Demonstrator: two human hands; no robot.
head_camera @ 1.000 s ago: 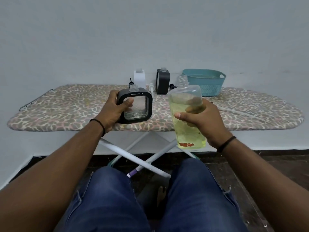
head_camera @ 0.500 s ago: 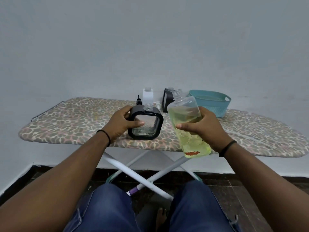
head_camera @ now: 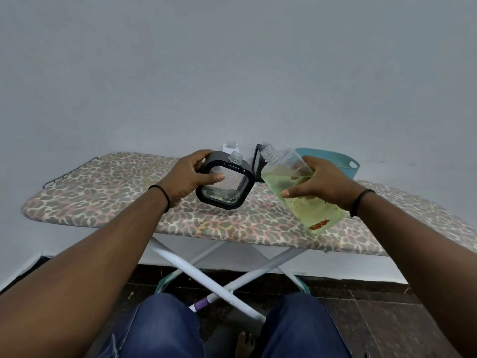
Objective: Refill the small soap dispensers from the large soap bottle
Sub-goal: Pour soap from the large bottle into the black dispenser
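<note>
The person sits facing an ironing board [head_camera: 103,192] with a leopard-print cover, knees in blue jeans [head_camera: 160,329] below it. The left hand [head_camera: 189,180] grips a small soap dispenser [head_camera: 225,187], a black-framed square with a clear ribbed window, fingers [head_camera: 200,157] curled over its top corner and the thumb pressed across the window. The dispenser is lifted off the board and tilted, its open threaded neck leaning toward the right. The right hand [head_camera: 322,184] holds the large soap bottle [head_camera: 299,192], a clear flat bottle roughly half full of yellow-green liquid, with the thumb across its front and the other fingers wrapped behind. The bottle is tipped to the left, its uncapped mouth close beside the dispenser's neck but not touching it; no liquid reaches the mouth. Behind the two, at the far edge of the board against the wall, stand a white dispenser [head_camera: 230,147] and a second black dispenser [head_camera: 259,161], both partly hidden by the held items. A teal basket [head_camera: 346,164] sits to the right of them. Each wrist wears a thin black band. The board's white crossed legs [head_camera: 206,277] show beneath it, over a dark tiled floor.
</note>
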